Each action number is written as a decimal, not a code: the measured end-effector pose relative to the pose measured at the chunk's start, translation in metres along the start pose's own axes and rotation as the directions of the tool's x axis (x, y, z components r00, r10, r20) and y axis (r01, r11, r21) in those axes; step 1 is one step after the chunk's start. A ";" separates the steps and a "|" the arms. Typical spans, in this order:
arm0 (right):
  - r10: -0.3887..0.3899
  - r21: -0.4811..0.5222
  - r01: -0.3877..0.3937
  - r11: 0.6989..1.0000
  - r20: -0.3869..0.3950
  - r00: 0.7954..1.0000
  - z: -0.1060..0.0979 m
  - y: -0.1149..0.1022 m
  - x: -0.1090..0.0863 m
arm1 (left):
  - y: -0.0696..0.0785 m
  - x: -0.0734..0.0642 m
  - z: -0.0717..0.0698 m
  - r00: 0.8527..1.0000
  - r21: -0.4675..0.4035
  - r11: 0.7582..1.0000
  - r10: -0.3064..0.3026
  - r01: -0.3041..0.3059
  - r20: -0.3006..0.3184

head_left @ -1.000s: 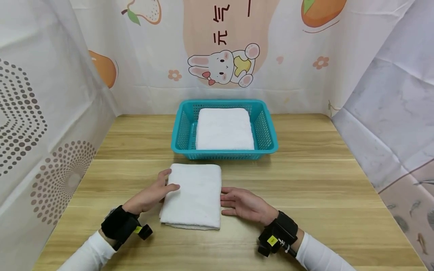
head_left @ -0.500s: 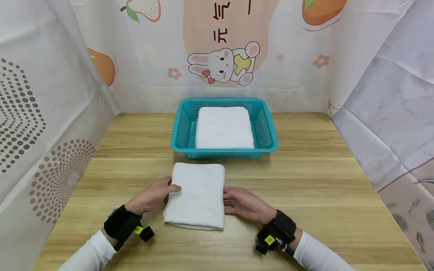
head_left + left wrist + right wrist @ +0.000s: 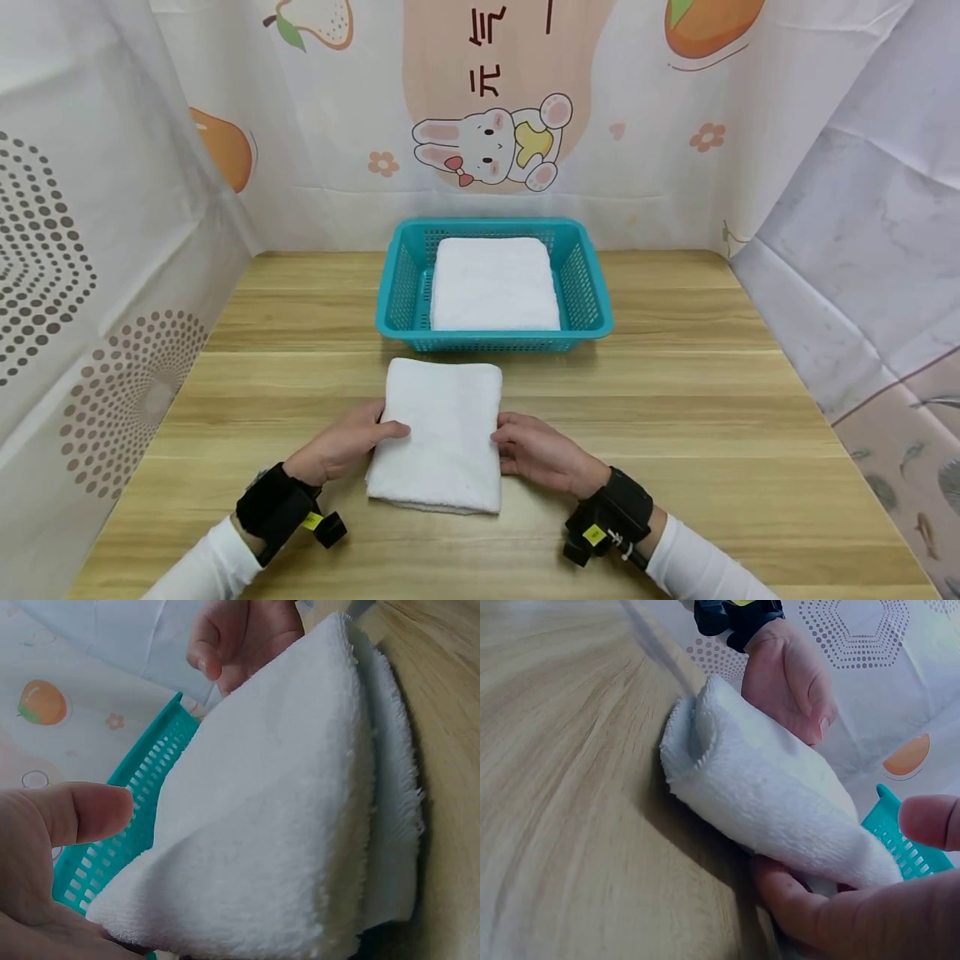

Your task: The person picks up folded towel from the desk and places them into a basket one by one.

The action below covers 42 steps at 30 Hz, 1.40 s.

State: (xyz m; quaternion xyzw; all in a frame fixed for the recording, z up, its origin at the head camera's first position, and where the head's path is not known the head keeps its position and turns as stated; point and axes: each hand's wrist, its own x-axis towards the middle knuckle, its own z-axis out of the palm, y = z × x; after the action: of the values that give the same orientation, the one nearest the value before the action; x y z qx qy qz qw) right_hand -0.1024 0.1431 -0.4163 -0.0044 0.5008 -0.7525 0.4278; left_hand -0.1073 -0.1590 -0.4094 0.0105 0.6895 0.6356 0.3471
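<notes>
A folded white towel (image 3: 442,433) lies on the wooden table in front of the basket. At its left edge, my left hand (image 3: 348,442) has its thumb over the top, and the other fingers are hidden beneath. On the opposite edge my right hand (image 3: 547,454) holds the side, with fingers (image 3: 787,900) curled under the fold. Both thumbs look raised a little off the cloth in the wrist views. The towel's layers show along its near edge in the left wrist view. A second white towel (image 3: 495,283) lies folded inside the teal basket (image 3: 495,342).
The basket stands at the back of the wooden table (image 3: 675,375), close to a printed curtain (image 3: 637,108). More curtains hang along the left and right sides. Each wrist carries a black strapped camera.
The towel has shifted slightly to the right. My left hand has moved right with it, its fingers going from spread to tucked under the edge. My right fingers have curled in at the other side.
</notes>
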 end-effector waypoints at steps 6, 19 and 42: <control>0.010 -0.009 -0.010 1.000 -0.035 0.999 0.004 0.001 0.004 | 0.002 -0.001 0.009 1.000 -0.039 0.999 -0.008 0.009 0.026; -0.007 0.032 0.008 0.999 -0.040 0.999 0.002 0.005 0.013 | 0.002 0.002 0.014 0.998 -0.147 0.989 -0.027 0.036 0.061; -0.040 0.259 0.016 0.966 0.089 0.995 0.011 0.004 0.012 | -0.009 0.004 0.015 0.989 -0.209 0.978 0.021 0.011 0.146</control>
State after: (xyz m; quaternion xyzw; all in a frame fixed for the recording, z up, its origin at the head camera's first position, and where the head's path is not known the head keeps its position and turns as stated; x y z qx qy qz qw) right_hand -0.1026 0.1265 -0.4185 0.0088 0.3781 -0.8161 0.4370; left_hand -0.0985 -0.1457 -0.4183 0.0226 0.5911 0.7031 0.3947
